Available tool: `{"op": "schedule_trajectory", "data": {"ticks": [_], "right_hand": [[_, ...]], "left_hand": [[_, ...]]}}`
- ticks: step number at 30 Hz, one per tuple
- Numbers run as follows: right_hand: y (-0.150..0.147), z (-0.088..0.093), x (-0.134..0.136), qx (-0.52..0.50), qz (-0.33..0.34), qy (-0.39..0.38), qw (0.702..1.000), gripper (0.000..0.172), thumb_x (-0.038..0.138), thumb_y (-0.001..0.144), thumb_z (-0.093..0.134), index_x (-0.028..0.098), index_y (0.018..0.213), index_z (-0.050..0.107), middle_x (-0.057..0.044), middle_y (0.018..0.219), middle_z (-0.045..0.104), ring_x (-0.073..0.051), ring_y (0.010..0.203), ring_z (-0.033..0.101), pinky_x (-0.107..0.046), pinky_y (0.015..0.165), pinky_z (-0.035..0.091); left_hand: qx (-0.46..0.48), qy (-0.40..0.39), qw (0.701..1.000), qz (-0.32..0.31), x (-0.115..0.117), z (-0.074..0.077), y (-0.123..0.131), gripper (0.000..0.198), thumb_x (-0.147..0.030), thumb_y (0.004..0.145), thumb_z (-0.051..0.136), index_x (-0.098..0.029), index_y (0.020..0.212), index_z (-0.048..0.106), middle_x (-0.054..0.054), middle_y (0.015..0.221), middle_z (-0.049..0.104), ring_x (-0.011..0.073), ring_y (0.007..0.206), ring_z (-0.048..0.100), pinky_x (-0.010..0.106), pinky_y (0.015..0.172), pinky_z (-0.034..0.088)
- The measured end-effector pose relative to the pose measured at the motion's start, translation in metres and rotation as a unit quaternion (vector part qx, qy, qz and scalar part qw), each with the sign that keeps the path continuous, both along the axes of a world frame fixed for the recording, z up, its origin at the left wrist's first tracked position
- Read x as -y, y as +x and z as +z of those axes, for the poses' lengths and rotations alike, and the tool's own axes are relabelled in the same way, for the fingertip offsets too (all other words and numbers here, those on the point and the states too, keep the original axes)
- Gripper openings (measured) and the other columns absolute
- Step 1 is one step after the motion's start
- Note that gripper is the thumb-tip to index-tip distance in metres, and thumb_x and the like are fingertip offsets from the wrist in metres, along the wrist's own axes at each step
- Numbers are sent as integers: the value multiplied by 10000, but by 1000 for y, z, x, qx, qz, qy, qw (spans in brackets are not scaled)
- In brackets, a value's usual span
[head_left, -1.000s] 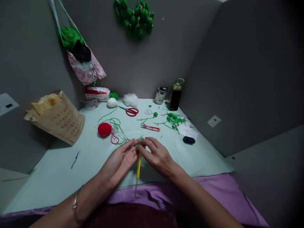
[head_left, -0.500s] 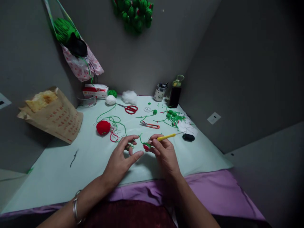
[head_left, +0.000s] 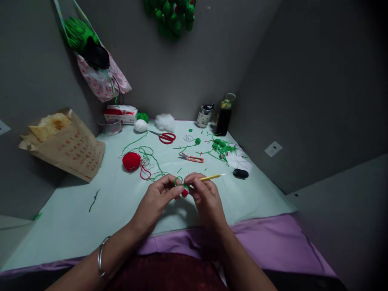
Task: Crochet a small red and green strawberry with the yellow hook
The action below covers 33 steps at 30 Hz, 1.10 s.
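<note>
My left hand [head_left: 157, 200] and my right hand [head_left: 203, 196] meet above the pale green table [head_left: 91, 218]. Between their fingertips sits a small red and green crochet piece [head_left: 184, 190], with a loop of green yarn [head_left: 178, 180] rising from it. My right hand grips a yellow crochet hook [head_left: 210, 177] that points to the right. My left hand pinches the crochet piece and the yarn. A silver bangle [head_left: 101, 256] circles my left wrist.
A red yarn ball [head_left: 131, 161] with loose red and green strands, red scissors [head_left: 165, 138], orange snips [head_left: 191, 158], green crochet bits [head_left: 221, 147], white stuffing [head_left: 165, 121], jars [head_left: 203, 115], a dark bottle [head_left: 224, 119] and a black object [head_left: 240, 173] lie beyond. A brown paper bag [head_left: 68, 147] leans left.
The yellow hook swung from pointing down towards me to pointing right. My left hand opened briefly, then closed back onto the red and green piece.
</note>
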State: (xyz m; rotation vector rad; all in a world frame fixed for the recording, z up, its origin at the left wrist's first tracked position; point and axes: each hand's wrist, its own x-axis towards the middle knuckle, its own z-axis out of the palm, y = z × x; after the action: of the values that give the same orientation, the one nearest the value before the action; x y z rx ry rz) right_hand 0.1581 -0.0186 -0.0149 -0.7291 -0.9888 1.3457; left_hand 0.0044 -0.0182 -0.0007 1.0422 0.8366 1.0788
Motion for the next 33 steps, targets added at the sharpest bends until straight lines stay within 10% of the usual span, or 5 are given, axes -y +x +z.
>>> {"op": "schedule_trajectory", "data": {"ticks": [8,33], "right_hand": [[11,8,9,38,-115,75,990,208,339,980,633,206,910,777,-8,823,652,-114,679,630,-267,672,519],[5,21,20,248,-188,221,924,199,174,983,597,222,846,733,-3,773,673,-142,756,620,-284,689,488]], "left_hand": [[108,-93,990,15,4,11,1,244,-295,748,876,-167,852,697,-14,781,653,119,732,608,248,741,516],[93,-76,992,26,7,9,0,207,-257,774,860,-162,843,690,14,805,720,130,758,664,259,776,570]]}}
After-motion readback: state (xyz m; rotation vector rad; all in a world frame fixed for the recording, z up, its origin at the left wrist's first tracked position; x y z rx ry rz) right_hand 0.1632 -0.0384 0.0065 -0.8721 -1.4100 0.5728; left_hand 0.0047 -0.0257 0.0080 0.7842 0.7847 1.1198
